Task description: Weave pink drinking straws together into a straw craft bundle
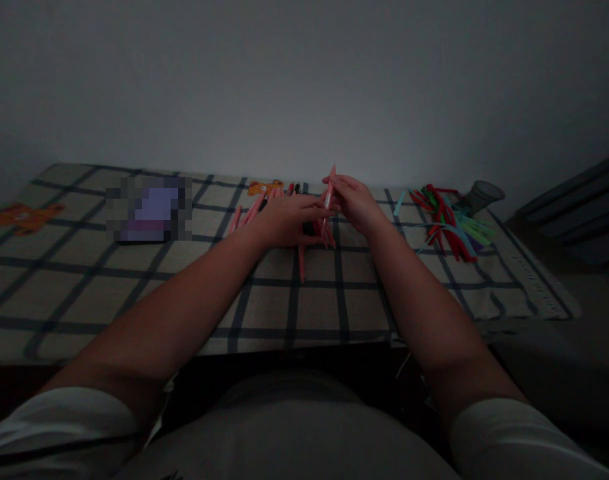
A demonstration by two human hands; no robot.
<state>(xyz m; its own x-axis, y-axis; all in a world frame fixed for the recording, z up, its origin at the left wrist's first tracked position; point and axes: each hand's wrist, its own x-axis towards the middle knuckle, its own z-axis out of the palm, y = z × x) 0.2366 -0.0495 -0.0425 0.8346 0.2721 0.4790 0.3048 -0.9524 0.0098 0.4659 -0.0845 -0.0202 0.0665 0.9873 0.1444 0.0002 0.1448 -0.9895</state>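
My right hand (357, 202) has its fingertips closed on a slim pink pen (331, 183), held nearly upright with its pointed end up. My left hand (289, 219) is beside it, its fingers curved around a bunch of pink pens (328, 235), with fingertips close to the lower part of the raised pen. Whether they touch that pen I cannot tell. One more pink pen (302, 265) sticks out below my left hand towards me. Further pink pens (253, 211) lie behind and left of that hand, partly hidden by it.
A checked cloth (264, 307) covers the table against a wall. Orange bear-shaped pieces (24, 218) lie at left and behind the pens. A blurred purple item (154, 210) is at left. Coloured strips (441, 223) and a dark cup-like container (484, 193) are at right.
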